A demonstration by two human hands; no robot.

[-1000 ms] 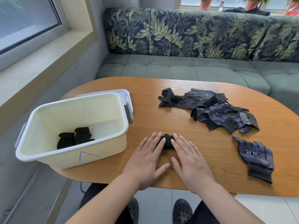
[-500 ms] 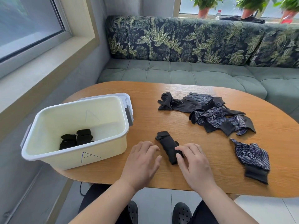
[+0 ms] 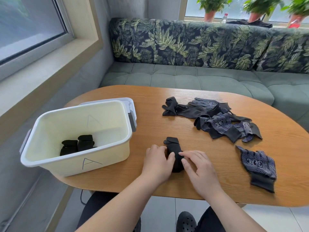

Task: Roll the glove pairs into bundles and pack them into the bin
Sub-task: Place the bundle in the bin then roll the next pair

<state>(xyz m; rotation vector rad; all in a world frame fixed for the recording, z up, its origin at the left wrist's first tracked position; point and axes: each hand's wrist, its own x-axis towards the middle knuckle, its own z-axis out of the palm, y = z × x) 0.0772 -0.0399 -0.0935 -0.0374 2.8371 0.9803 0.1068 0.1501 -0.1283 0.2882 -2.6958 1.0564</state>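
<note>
Both hands are working at the near edge of the table. The left hand is gripping the left side of a glove roll, its fingers curling round the dark fabric and the thumb lying across the top. The right hand is coming in from the other side. Its fingers are lying loosely together, with the index tip and thumb pinching the roll's right edge.

The roll is lying lengthwise between the two sets of fingers. Its far end is sticking out beyond them, showing a small dotted flap. How tight the rolling is under the hands cannot be told.

Left of the left fingers, a pale bin marked with an "A" is sitting on the table, apart from the hand. Two black bundles are lying side by side on its floor. A lid is showing behind and under the bin.

Beyond the right fingers and to the right, a pile of gloves is lying loose and overlapping. A single dotted glove is lying flat to the right of the right fingers, apart from both the hand and the pile. A green sofa is running along behind the table.
</note>
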